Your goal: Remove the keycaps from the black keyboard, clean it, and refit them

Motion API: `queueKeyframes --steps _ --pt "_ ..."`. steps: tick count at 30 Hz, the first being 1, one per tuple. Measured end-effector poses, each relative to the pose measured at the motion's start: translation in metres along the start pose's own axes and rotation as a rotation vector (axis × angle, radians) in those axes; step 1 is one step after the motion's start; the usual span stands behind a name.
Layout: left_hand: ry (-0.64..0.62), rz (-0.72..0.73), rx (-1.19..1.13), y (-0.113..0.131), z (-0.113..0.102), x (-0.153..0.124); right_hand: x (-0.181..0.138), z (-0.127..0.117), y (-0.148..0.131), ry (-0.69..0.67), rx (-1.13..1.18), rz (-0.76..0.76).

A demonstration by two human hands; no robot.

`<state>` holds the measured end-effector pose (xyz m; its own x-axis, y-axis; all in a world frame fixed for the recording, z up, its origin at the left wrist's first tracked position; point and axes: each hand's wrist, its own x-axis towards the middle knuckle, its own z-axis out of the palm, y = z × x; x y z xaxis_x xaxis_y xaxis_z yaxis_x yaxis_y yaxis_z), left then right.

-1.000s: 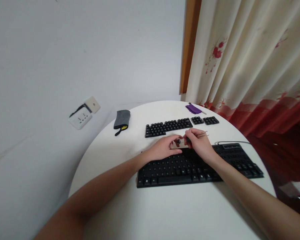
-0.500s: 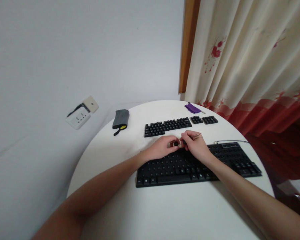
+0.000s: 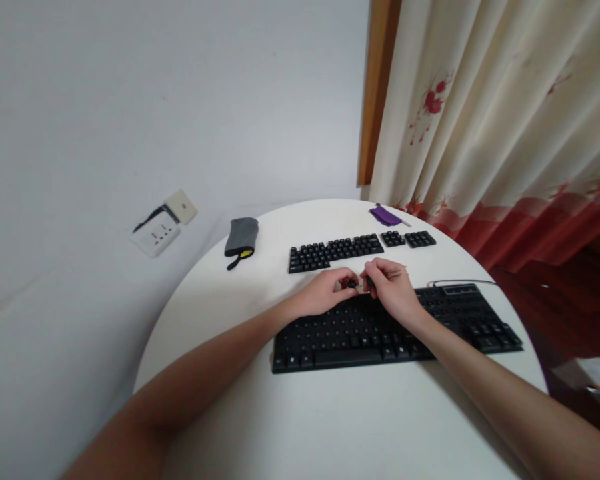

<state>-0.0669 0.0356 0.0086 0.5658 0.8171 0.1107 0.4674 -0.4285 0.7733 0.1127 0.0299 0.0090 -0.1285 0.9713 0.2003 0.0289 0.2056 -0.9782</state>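
Observation:
My left hand [image 3: 327, 291] is above the back edge of a black keyboard [image 3: 330, 333], with thumb and fingers closed on a small black keycap [image 3: 351, 284]. Facing it closely, my right hand [image 3: 387, 287] pinches a thin tool with a dark part [image 3: 371, 282] between the fingers. A slim light end reaches toward the keycap, and thin brownish ends stick out behind the hand; its exact kind is too small to tell. Many key positions on the keyboard show bare stems, while the space bar row and some keys at the right keep their caps.
Removed keycaps [image 3: 335, 252] lie in rows behind the keyboard, with two smaller groups [image 3: 405, 239] to their right. A grey pouch [image 3: 241, 237] rests at the back left, a purple cloth item [image 3: 386, 215] at the back right. The keyboard cable [image 3: 463, 281] curves along the right.
Both hands stay close together over the keyboard. The right hand has shifted very slightly, and the tool's light end shows a little differently beside the keycap.

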Motion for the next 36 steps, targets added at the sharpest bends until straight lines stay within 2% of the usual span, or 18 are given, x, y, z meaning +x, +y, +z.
queueKeyframes --steps 9,17,22,27,36 --pt "0.007 0.003 -0.097 0.002 -0.005 0.001 -0.001 -0.001 -0.003 0.048 -0.021 0.019" --pt "0.038 -0.025 -0.127 -0.002 -0.004 0.001 0.001 0.0 -0.005 0.081 0.079 0.148" --pt "0.027 -0.01 -0.121 -0.001 -0.006 0.001 -0.001 0.001 -0.007 0.081 0.114 0.135" --pt "0.041 -0.001 -0.209 -0.01 -0.005 0.004 -0.003 0.002 -0.009 0.07 0.147 0.104" --pt "0.055 -0.017 -0.282 -0.016 -0.004 0.006 -0.004 0.006 -0.007 0.109 0.189 0.171"
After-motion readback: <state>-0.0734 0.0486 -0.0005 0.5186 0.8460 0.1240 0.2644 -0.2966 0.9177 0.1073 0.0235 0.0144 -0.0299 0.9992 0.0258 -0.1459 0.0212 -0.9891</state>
